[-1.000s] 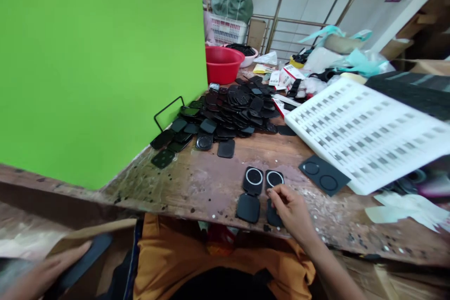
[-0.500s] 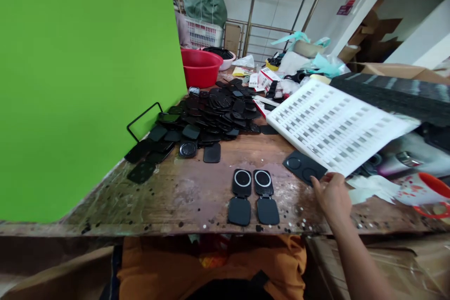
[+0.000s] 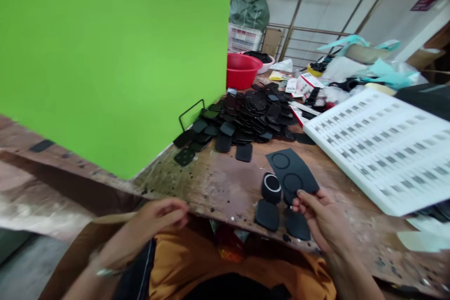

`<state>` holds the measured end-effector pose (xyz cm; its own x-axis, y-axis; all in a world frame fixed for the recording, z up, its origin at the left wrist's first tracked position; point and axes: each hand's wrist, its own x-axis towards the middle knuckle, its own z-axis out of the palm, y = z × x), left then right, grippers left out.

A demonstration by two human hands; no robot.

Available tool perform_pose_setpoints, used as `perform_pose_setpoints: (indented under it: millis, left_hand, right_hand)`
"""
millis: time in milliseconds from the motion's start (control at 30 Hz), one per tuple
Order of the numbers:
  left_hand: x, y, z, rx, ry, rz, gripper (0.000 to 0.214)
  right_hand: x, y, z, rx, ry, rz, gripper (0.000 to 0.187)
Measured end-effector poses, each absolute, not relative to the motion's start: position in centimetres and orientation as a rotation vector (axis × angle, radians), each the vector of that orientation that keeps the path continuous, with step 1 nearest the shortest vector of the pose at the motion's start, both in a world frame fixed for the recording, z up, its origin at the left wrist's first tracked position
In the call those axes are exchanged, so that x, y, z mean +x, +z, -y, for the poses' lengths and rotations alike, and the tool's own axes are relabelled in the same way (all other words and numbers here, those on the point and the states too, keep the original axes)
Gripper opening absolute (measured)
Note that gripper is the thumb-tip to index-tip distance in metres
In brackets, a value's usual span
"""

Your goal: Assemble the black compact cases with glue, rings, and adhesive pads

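My right hand (image 3: 318, 211) pinches the lower edge of a dark, flexible sheet (image 3: 302, 166) marked with two ring outlines. The sheet is held over one of two black hinged units and hides most of that unit's upper plate; its lower plate (image 3: 297, 223) shows beneath my fingers. Just to the left lies the other unit, its upper plate (image 3: 271, 188) bearing a white ring and its lower square plate (image 3: 267, 214) flat on the table. My left hand (image 3: 172, 213), slightly blurred, hovers by the table's front edge with fingers loosely bent and nothing in them.
A heap of black plates (image 3: 249, 115) covers the table's back middle. To the right rests a white foam tray (image 3: 383, 150) with rows of slots. A green panel (image 3: 116, 56) stands on the left, and a red basin (image 3: 242, 70) sits behind the heap.
The view has swung right-to-left across the scene, shifting things rightward. My right hand has brought the ringed sheet from beside the foam tray to the hinged units. My left hand has come into view.
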<state>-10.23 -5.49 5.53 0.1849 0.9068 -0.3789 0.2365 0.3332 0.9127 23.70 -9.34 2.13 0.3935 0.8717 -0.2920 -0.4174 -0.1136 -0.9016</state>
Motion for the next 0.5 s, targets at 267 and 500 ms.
perform_pose_setpoints:
  millis: [267,500]
  left_hand:
    - [0.3,2.2,4.9,0.593,0.888,-0.815,0.043]
    - [-1.2,2.0,4.5,0.778,1.008,-1.141,0.033]
  right_hand:
    - [15.5,1.1,9.8,-1.162,1.559,0.539,0.038]
    - [16.2,1.6,9.5,-1.474,0.296,1.344,0.033]
